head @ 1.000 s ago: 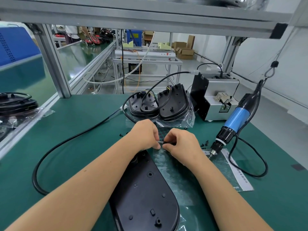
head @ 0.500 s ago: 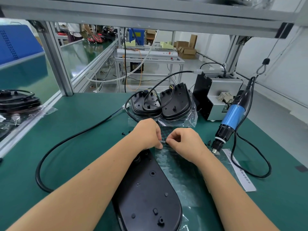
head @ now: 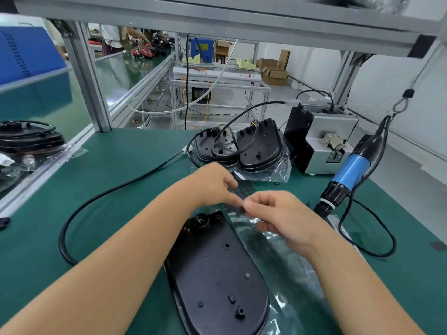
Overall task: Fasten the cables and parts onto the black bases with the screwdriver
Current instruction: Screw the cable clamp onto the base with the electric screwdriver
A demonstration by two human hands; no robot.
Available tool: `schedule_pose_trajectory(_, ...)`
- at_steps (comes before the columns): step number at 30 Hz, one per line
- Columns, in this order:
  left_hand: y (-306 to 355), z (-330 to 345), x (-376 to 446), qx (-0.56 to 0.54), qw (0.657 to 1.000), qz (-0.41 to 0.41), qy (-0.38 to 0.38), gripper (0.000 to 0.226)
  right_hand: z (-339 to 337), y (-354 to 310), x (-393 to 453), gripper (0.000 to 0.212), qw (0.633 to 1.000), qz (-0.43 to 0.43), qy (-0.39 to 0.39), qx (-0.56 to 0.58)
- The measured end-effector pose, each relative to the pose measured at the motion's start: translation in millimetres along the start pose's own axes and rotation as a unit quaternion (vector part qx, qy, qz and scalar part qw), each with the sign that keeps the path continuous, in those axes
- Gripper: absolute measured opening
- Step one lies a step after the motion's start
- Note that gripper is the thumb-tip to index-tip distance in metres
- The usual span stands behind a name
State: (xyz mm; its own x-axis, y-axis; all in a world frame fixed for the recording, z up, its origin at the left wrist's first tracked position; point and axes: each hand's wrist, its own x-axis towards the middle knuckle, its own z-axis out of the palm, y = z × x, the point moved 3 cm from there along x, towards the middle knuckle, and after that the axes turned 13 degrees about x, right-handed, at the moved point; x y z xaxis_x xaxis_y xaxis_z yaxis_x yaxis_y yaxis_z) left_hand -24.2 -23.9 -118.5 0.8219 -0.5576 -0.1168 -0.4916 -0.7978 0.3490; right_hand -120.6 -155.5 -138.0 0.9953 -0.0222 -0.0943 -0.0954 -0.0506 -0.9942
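No legible text or labels anywhere.

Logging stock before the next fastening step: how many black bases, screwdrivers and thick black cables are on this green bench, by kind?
Black plastic bases: 3, one flat near the hands, two leaning in a clear bag at the back.
Blue-and-black electric screwdriver, hanging on the right: 1.
Thick black cable looping across the green mat: 1.
Total: 5.

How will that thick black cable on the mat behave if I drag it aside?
The black cable lies in a broad loop, so it is probably springy, not limp. One end seems to reach the stacked bases, so dragging may tug them.
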Motion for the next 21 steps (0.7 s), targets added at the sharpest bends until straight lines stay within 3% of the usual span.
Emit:
schedule_pose_trajectory(5,-26.1,-5.5,-34.0,-0.083,0.99,-0.026,0.108,0.029,24.5,10.3,-29.2,0.021,0.999,0.038,0.009,-0.011)
schedule_pose_trajectory(8,-32.7,5.6,-45.8,-0.108,0.987,-0.034,0.114,0.021,30.8,11.6,-36.7,0.016,0.999,0.037,0.03,-0.014)
schedule_pose_trajectory(14,-37.2,15.5,-48.8,-0.15,0.98,-0.042,0.123,0.014,37.0,8.4,-40.9,0.031,0.998,0.018,0.029,-0.047)
schedule_pose_trajectory(21,-39.9,19.3,-48.1,-0.167,0.976,-0.044,0.129,0.012,38.8,8.3,-43.3,0.026,0.996,0.01,0.054,-0.063)
